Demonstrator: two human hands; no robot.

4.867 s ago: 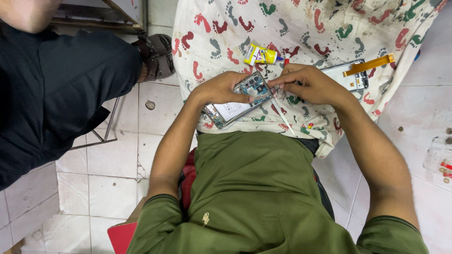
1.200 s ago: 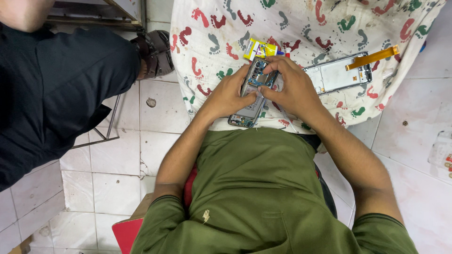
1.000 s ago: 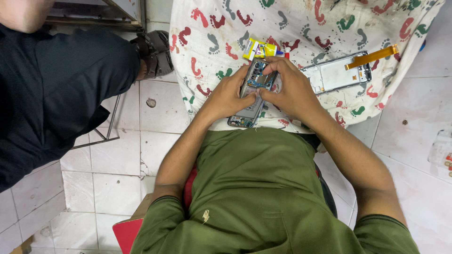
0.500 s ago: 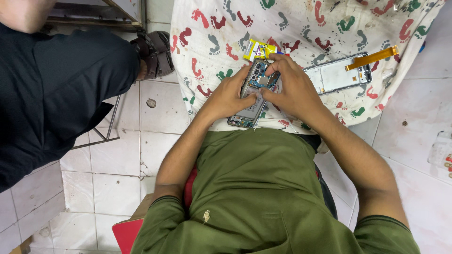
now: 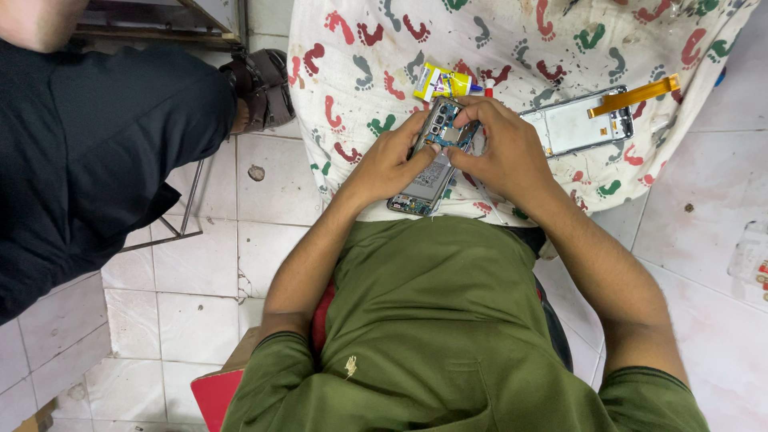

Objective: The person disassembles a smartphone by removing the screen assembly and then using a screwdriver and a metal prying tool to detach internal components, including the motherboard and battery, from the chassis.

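An opened phone (image 5: pixel 433 164) with its circuit board bare lies on the white footprint-patterned cloth (image 5: pixel 352 56) over my lap. My left hand (image 5: pixel 390 164) grips the phone's left side. My right hand (image 5: pixel 502 152) covers its right side, with fingertips pressed on the board near the top. Just beyond the phone's top end lies a small yellow glue tube (image 5: pixel 445 82). To the right rests a separate silver phone frame (image 5: pixel 574 126) with an orange flex strip (image 5: pixel 636 94).
Another person in dark clothes (image 5: pixel 88 152) sits at the left, a sandalled foot (image 5: pixel 260 88) next to the cloth's edge. White tiled floor (image 5: pixel 200 304) surrounds me. A clear plastic item (image 5: pixel 750 256) lies on the tiles at the right. A red seat edge (image 5: pixel 214 396) shows below.
Over five seconds the phone turned from lying crosswise to pointing away from me. Both hands closed in around it. In the last second only my right fingertips shifted slightly on the board.
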